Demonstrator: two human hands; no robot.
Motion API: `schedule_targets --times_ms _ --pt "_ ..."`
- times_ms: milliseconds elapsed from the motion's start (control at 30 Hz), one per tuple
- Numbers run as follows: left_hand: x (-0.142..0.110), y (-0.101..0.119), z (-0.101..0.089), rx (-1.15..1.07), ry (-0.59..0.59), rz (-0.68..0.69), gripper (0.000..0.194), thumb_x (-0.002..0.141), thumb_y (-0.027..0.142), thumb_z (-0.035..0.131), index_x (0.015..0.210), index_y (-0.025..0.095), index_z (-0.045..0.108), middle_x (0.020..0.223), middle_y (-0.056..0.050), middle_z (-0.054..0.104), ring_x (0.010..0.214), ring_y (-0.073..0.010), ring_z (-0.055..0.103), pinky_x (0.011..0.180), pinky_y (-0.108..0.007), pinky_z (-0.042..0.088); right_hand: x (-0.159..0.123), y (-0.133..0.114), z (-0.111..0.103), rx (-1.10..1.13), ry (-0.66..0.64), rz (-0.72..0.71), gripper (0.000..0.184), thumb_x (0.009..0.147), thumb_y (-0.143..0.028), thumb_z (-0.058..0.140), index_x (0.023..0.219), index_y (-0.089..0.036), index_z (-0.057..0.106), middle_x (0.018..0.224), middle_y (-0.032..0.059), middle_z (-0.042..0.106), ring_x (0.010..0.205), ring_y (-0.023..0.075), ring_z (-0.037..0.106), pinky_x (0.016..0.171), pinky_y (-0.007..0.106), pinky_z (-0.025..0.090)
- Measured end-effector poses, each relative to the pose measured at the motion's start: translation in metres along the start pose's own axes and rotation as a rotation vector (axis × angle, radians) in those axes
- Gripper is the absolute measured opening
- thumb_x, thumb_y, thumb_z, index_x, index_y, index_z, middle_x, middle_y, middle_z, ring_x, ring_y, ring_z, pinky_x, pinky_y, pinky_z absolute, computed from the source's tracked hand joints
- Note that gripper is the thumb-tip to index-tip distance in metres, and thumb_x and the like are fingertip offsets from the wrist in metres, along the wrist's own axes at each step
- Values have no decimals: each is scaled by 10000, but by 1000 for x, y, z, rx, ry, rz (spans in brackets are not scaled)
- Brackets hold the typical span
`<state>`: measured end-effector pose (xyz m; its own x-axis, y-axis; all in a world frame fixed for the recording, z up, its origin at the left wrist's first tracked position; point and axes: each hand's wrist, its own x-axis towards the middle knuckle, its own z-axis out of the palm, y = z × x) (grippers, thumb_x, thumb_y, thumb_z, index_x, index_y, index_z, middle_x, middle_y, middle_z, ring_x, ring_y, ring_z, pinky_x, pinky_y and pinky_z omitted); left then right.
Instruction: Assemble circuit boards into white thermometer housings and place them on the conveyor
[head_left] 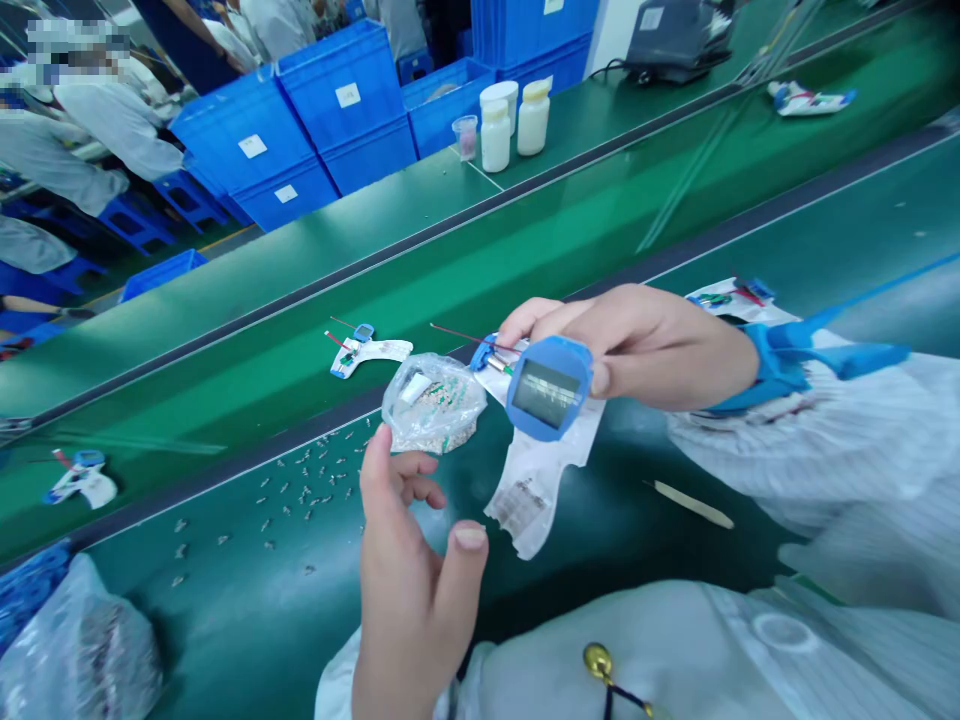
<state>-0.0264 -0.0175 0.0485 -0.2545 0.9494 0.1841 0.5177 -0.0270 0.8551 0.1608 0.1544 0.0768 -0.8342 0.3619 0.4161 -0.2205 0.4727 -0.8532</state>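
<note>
Blue-framed watch module (546, 388) sits pinched between thumb and fingers of the right grip (637, 345), while the left grip (412, 585) hangs open, just below a clear bag of small parts (433, 403).

The right hand (637, 350) holds a blue-framed display (546, 388) beside a plastic bag (433, 403).

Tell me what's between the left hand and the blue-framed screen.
The head view shows a clear plastic bag of small parts and a white sheet.

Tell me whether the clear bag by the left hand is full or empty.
Full, not empty: small silvery and green parts show through the wall of the clear plastic bag, which bulges around them.
</note>
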Motion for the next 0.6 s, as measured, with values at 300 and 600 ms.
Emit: schedule_targets --times_ms 300,600 --pt "-1 -4 2 17 -140 -166 575 891 448 516 1409 278 333 1096 -93 545 782 -179 569 474 -224 419 3 34 3 201 302 357 540 691 -662 633 636 -161 439 690 -7 531 612 104 523 561 241 412" --pt "4 -16 5 87 -200 -190 433 845 280 541 1274 223 536 1018 -83 630 790 -190 587 597 -287 498 5 104 -124 -648 636 493 318 972 -368 425 1056 -114 597 1009 47 605 902 172 605 772 317 517"
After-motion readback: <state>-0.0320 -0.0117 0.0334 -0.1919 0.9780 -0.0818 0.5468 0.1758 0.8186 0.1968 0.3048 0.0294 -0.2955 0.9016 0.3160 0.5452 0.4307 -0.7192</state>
